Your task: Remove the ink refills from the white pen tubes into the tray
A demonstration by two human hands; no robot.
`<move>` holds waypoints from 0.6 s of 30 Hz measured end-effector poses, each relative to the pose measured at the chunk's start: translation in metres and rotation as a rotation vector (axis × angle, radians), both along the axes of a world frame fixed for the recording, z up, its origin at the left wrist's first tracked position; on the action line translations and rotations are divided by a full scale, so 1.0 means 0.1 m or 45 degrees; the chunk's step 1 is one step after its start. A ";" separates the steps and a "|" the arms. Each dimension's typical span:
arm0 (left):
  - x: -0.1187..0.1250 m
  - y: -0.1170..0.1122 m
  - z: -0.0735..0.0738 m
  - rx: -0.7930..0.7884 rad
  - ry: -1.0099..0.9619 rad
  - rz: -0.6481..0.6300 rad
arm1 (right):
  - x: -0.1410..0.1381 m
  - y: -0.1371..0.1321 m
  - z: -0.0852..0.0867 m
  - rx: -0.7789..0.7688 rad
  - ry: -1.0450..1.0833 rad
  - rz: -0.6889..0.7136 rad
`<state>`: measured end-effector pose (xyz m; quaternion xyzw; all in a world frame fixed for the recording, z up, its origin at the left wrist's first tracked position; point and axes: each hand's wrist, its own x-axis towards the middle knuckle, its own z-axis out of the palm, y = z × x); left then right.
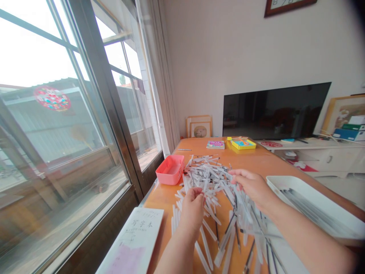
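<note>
A wide pile of translucent white plastic tubes (211, 227), mixed with thin dark pen refills (270, 247), spreads over the wooden table (196, 146). My left hand (194, 203) is over the near left of the pile, thumb and fingers pinched together; whatever they hold is too small to make out. To its right, my right hand (251, 184) reaches across the pile's right side with its fingers closed. A small dark tip shows by its fingertips, but I cannot tell if it is held or lies behind them.
A pink plastic box (169, 177) stands left of the pile. On the right, a white tray (273, 182) contains several dark, slender rods. A writing booklet (139, 232) lies front left by the window. Farther back are a yellow box (243, 145) and a colourful packet (215, 145).
</note>
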<state>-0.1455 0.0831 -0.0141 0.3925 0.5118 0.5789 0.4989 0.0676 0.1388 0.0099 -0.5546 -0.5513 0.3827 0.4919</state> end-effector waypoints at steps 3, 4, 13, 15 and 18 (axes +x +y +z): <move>-0.02 0.06 -0.04 0.022 -0.024 0.041 | 0.01 -0.06 0.03 -0.013 0.048 0.061; -0.02 0.08 -0.05 0.029 -0.031 0.055 | 0.00 -0.07 0.03 0.003 0.043 0.092; -0.11 0.16 -0.09 0.067 -0.039 0.240 | -0.30 -0.32 -0.10 0.322 -0.509 0.133; -0.13 0.17 -0.10 0.067 -0.026 0.264 | -0.39 -0.44 -0.11 0.347 -0.805 0.168; -0.16 0.18 -0.12 0.075 -0.012 0.262 | -0.52 -0.60 -0.12 0.332 -1.114 0.245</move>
